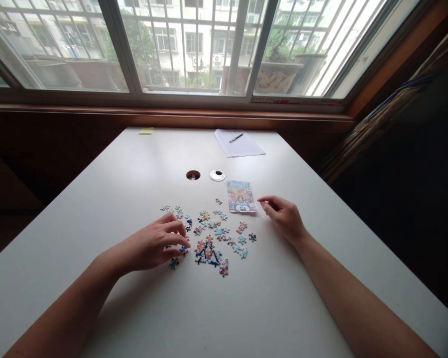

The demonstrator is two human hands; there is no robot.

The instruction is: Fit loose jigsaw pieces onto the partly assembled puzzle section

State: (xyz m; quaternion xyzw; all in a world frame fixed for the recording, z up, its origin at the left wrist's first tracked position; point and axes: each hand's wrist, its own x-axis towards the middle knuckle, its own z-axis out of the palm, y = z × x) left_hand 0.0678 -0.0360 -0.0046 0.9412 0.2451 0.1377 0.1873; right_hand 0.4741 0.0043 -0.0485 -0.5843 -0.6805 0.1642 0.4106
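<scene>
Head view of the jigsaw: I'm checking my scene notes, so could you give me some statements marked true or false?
1. The left hand is by loose jigsaw pieces. True.
2. The right hand is beside the picture card. True.
3. The pen lies on the picture card. False: the pen lies on the paper.
4. The round cover closes the table hole. False: the cover lies beside the hole.

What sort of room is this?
Likely a home study or small office: a white desk with a round cable hole, a barred window, and a gathered curtain to the right.
</scene>
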